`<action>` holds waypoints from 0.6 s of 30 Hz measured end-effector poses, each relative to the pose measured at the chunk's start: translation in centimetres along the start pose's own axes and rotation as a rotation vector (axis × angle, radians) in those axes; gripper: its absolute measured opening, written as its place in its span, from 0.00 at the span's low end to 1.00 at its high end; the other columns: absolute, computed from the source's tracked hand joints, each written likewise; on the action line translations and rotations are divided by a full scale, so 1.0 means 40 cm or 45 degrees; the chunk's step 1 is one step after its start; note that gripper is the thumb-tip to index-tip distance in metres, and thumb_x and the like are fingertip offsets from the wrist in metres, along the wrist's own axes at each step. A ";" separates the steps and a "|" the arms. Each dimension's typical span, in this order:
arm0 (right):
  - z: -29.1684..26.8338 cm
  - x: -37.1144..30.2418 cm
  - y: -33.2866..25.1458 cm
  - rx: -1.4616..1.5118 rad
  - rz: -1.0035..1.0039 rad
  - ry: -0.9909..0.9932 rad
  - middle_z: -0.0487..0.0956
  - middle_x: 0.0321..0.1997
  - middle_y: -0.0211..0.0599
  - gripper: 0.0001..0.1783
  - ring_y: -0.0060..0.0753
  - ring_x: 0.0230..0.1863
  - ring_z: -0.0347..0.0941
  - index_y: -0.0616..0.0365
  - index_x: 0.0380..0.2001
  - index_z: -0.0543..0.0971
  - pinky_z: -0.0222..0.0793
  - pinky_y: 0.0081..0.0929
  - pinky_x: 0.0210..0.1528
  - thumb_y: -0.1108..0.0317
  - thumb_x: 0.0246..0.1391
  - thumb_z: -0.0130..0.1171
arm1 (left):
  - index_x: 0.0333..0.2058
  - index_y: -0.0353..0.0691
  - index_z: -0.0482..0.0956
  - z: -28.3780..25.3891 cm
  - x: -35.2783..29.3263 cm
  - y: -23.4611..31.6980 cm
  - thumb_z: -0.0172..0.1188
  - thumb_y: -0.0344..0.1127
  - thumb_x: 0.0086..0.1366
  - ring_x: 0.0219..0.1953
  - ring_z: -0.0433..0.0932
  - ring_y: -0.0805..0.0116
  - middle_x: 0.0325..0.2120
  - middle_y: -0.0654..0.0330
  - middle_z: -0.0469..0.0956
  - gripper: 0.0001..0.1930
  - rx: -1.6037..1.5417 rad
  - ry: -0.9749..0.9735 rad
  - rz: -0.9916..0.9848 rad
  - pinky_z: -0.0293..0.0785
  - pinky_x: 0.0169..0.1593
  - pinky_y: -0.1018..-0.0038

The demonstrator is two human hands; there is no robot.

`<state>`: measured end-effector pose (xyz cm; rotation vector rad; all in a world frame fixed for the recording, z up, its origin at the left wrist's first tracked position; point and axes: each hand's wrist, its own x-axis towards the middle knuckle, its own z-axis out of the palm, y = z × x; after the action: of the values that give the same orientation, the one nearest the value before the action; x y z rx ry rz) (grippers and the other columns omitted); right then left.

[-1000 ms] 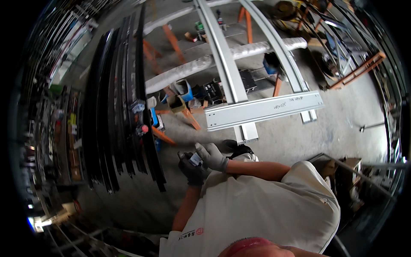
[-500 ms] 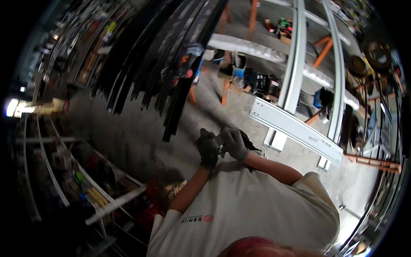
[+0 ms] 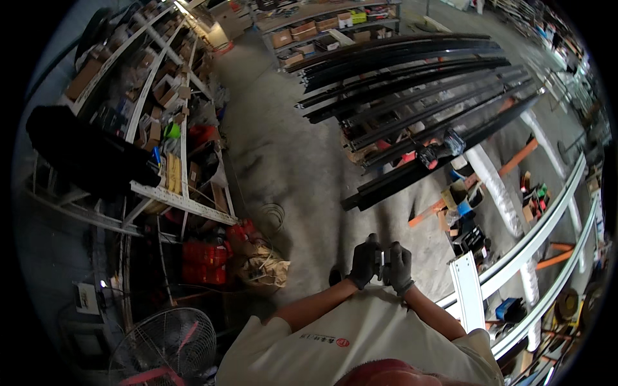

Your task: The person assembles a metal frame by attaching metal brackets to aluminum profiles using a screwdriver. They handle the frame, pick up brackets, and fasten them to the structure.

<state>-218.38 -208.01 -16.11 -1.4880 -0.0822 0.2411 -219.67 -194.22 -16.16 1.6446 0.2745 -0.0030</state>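
Observation:
Both of my hands wear dark grey gloves and are close together in front of my chest. My left hand (image 3: 365, 264) has its fingers curled against one side of a small grey metal piece (image 3: 382, 258). From the other side, my right hand (image 3: 398, 266) closes on the same piece. Only a narrow light strip of it shows between the gloves, so its exact kind cannot be made out. Beyond the hands, the nearest thing is the end of a long black bar (image 3: 360, 201), resting with several others.
Shelving (image 3: 187, 207) full of boxes runs along the left. Red containers (image 3: 205, 262), a crumpled brown sack (image 3: 269, 267) and a caged fan (image 3: 164, 344) stand near it. Pale long profiles (image 3: 534, 257) and a white plate (image 3: 468, 293) lie at right, above an orange support (image 3: 426, 214).
My view has swung left, bringing the shelving, the fan and the far shelf into sight. My hands remain together around the small metal piece, now more nearly side by side.

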 end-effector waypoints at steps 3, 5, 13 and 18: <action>0.083 0.023 0.018 -0.005 0.036 -0.110 0.71 0.21 0.26 0.28 0.18 0.19 0.70 0.56 0.26 0.73 0.67 0.22 0.14 0.42 0.68 0.49 | 0.25 0.39 0.74 -0.053 -0.003 -0.106 0.41 0.47 0.78 0.20 0.75 0.66 0.16 0.58 0.75 0.24 -0.104 0.254 0.208 0.69 0.26 0.67; 0.167 0.021 -0.036 0.019 0.171 -0.144 0.69 0.18 0.24 0.28 0.17 0.20 0.65 0.58 0.23 0.72 0.62 0.27 0.17 0.46 0.70 0.48 | 0.25 0.38 0.73 -0.120 -0.019 -0.097 0.42 0.47 0.78 0.21 0.77 0.63 0.17 0.56 0.76 0.24 0.050 0.359 0.313 0.70 0.26 0.66; 0.444 0.061 0.182 -0.255 -0.130 -0.407 0.74 0.23 0.28 0.27 0.21 0.17 0.71 0.59 0.29 0.74 0.67 0.23 0.14 0.44 0.70 0.48 | 0.25 0.43 0.76 -0.395 -0.075 -0.157 0.49 0.56 0.74 0.19 0.72 0.79 0.18 0.69 0.73 0.25 -0.896 0.574 -0.036 0.67 0.23 0.76; 0.649 0.061 0.108 0.030 0.180 -0.675 0.79 0.34 0.30 0.22 0.25 0.28 0.73 0.64 0.48 0.77 0.74 0.31 0.30 0.53 0.67 0.56 | 0.24 0.43 0.74 -0.607 -0.113 -0.130 0.52 0.57 0.73 0.19 0.70 0.79 0.19 0.70 0.71 0.25 -0.892 0.791 0.021 0.66 0.23 0.77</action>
<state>-221.71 -181.88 -18.41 -1.3756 -0.3978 0.7450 -228.94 -170.84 -18.16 0.9111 0.6512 0.5638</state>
